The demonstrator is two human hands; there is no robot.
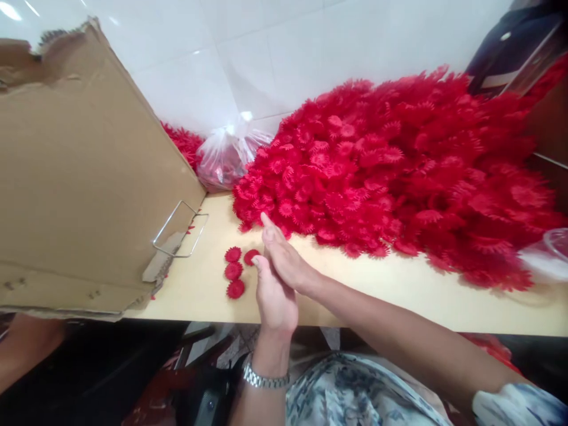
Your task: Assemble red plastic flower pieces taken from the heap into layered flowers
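Note:
My left hand point(276, 296), with a metal watch at the wrist, and my right hand point(287, 257) are pressed palm to palm above the table. Their fingers are held straight and close together; anything between the palms is hidden. Beside my left thumb is a small red petalled disc point(251, 257), like an artificial flower piece. A short column of similar red flower pieces point(233, 271) lies just to its left. Beyond my fingertips spreads a large heap of red flower pieces point(346, 171).
On the left stands a big cardboard box point(89, 165), with a bent wire frame point(191, 254) against its side. A clear plastic bag point(228, 157) sits at the back by the white wall point(248, 47). Another person's arm point(31, 346) shows at lower left.

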